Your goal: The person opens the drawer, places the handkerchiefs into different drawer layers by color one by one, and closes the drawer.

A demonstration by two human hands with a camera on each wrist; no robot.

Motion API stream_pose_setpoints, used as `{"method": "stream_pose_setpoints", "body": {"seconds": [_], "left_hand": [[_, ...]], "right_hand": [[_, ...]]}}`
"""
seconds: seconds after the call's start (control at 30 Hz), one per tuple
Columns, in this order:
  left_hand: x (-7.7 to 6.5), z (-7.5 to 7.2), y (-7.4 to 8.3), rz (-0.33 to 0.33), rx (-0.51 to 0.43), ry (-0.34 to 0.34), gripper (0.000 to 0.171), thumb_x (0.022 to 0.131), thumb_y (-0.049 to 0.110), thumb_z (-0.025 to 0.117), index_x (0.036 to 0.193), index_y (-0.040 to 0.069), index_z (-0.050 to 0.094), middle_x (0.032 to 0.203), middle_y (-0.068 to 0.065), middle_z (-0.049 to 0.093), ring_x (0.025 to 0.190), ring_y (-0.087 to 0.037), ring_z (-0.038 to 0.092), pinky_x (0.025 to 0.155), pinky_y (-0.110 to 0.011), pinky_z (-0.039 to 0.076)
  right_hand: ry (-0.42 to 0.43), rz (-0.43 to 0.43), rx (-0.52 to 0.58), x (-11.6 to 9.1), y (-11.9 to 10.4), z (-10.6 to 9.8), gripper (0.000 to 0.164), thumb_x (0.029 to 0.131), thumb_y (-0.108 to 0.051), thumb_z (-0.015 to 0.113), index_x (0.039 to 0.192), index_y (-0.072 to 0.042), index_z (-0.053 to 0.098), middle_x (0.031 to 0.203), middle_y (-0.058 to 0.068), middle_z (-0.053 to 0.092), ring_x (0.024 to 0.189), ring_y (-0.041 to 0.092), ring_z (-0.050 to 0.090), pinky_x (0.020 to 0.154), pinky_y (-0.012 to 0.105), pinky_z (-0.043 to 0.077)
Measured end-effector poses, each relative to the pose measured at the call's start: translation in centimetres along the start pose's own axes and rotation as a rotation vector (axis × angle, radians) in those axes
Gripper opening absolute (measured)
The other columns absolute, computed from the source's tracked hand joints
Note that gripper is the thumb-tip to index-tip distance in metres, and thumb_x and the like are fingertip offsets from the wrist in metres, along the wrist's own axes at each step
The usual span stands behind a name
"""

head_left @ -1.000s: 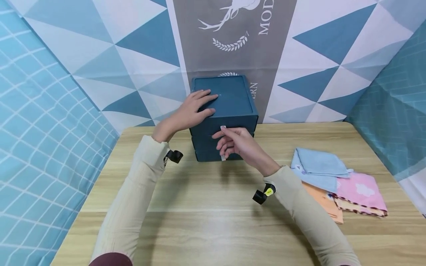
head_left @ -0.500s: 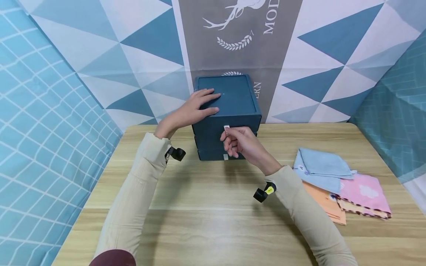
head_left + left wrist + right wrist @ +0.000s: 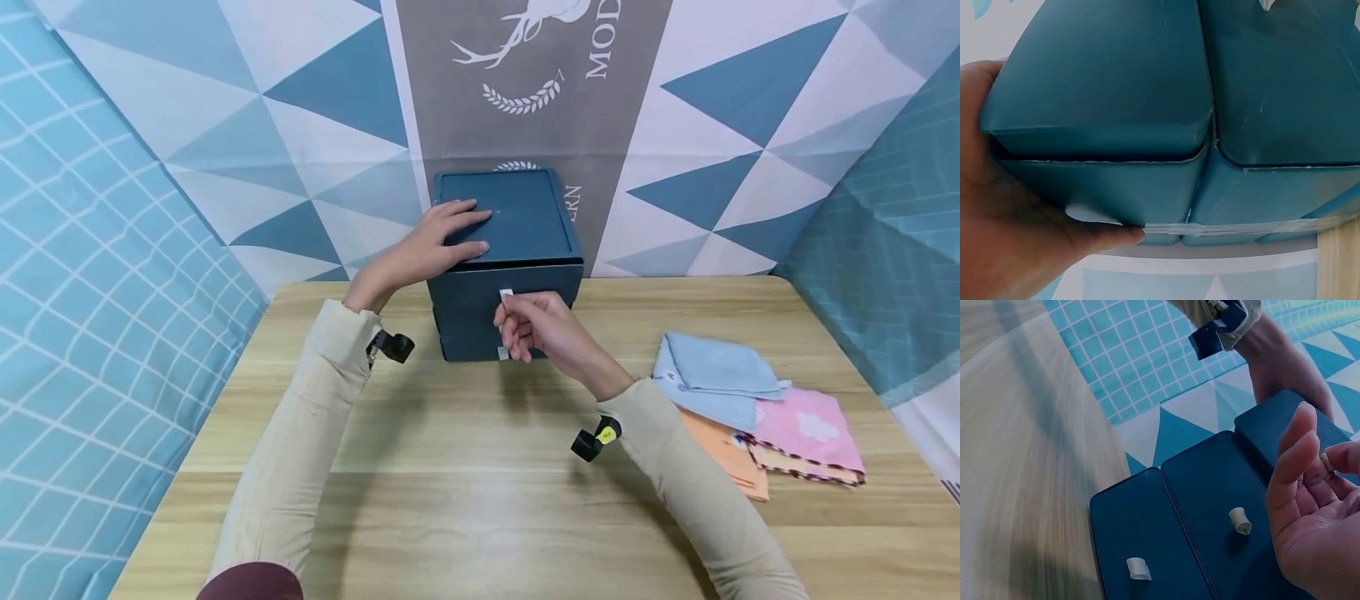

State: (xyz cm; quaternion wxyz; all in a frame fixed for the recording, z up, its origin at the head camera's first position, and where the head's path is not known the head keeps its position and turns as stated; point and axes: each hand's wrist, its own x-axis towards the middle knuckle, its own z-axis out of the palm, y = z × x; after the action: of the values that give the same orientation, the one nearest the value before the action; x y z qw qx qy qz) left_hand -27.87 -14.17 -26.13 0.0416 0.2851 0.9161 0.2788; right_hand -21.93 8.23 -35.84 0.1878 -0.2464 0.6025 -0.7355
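Note:
A dark blue drawer box point(image 3: 517, 212) stands against the back wall, with white pull tabs on its front. My left hand point(image 3: 435, 242) rests on its top at the left, fingers spread and straight. In the left wrist view, the left thumb point(image 3: 1110, 236) lies along the box's side. My right hand point(image 3: 543, 325) pinches the top drawer's pull tab point(image 3: 506, 293) between thumb and finger. A dark gap shows along the upper edge of the top drawer point(image 3: 472, 287), which stands slightly out. Two lower tabs, the middle one point(image 3: 1240, 520) and the bottom one point(image 3: 1138, 569), show in the right wrist view.
At the right of the wooden table point(image 3: 450, 517) lie folded cloths: a light blue one point(image 3: 727, 365), a pink one point(image 3: 813, 429) and an orange one point(image 3: 723, 450). A patterned backdrop point(image 3: 337, 108) rises right behind the box.
The top drawer has come out a little, opening a gap under the box's top. My right hand's fingers have curled in more at the tab. My left hand stays on the box.

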Motion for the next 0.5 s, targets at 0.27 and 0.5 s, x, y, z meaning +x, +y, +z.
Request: {"method": "stream_pose_setpoints", "body": {"seconds": [0.27, 0.5], "left_hand": [[0.03, -0.05, 0.09, 0.008, 0.012, -0.002, 0.061, 0.103, 0.038, 0.052, 0.156, 0.016, 0.035, 0.166, -0.007, 0.015, 0.153, -0.026, 0.004, 0.121, -0.051, 0.010], [-0.05, -0.05, 0.17, 0.012, 0.008, -0.007, 0.061, 0.103, 0.037, 0.052, 0.157, 0.015, 0.034, 0.166, -0.008, 0.014, 0.153, -0.026, 0.003, 0.121, -0.051, 0.010]], "right_hand": [[0.004, -0.001, -0.014, -0.43, -0.13, 0.19, 0.042, 0.107, -0.028, 0.047, 0.094, 0.010, 0.060, 0.068, 0.009, 0.063, 0.053, 0.018, 0.058, 0.047, 0.023, 0.048], [0.000, -0.014, -0.009, -0.78, 0.03, 0.33, 0.039, 0.107, -0.028, 0.047, 0.092, 0.005, 0.062, 0.068, 0.010, 0.063, 0.052, 0.018, 0.058, 0.047, 0.024, 0.048]]}}
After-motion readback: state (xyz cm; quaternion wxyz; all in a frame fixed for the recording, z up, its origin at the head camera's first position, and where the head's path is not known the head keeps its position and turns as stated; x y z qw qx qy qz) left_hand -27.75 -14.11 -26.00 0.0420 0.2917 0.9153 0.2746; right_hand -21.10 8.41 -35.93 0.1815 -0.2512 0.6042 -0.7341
